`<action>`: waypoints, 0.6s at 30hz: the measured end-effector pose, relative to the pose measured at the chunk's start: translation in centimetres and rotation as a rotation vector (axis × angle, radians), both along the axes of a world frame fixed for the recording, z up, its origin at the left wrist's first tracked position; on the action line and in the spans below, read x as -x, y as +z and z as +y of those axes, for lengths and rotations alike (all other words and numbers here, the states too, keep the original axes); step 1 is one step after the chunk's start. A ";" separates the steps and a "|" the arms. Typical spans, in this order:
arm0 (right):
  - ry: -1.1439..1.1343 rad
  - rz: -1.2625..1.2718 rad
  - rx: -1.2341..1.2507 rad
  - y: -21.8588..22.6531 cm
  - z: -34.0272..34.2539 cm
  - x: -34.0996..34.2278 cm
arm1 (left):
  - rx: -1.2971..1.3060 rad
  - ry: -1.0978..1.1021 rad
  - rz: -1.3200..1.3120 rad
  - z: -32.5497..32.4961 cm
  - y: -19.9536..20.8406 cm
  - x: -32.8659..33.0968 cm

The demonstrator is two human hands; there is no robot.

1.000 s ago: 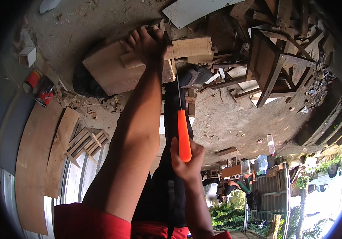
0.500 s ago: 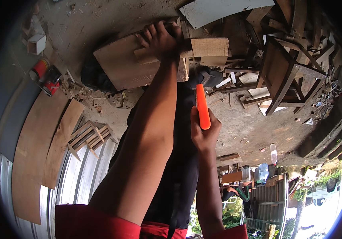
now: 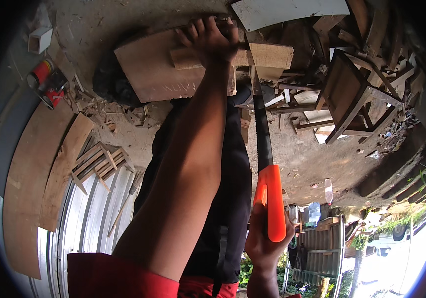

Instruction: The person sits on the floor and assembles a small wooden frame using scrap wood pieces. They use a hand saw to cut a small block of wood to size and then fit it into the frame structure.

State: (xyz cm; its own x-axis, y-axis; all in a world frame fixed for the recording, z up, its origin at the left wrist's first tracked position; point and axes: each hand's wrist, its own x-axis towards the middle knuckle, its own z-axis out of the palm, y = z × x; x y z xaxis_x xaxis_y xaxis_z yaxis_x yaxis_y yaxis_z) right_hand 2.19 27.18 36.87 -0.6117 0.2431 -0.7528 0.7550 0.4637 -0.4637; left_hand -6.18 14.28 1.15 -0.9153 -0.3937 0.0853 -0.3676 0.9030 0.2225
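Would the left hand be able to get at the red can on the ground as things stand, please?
Probably not without letting go: the left hand has its grip pressed on the wooden strip being cut by the saw, and the red can lies well off to the left across bare ground, with nothing blocking the way.

Orange-handled saw (image 3: 264,164) blade crosses the wooden strip (image 3: 232,55).

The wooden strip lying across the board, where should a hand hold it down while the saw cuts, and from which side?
Judging by its pose, press the wooden strip flat from above on its long left stretch, over the board, as the left hand does. That keeps fingers left of the saw blade, which crosses near the strip's right end, the right hand on its orange handle.
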 end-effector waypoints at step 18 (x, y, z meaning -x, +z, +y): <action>-0.009 0.091 0.052 -13.1 -2.3 4.3 | -0.118 0.089 -0.145 0.0 0.5 0.4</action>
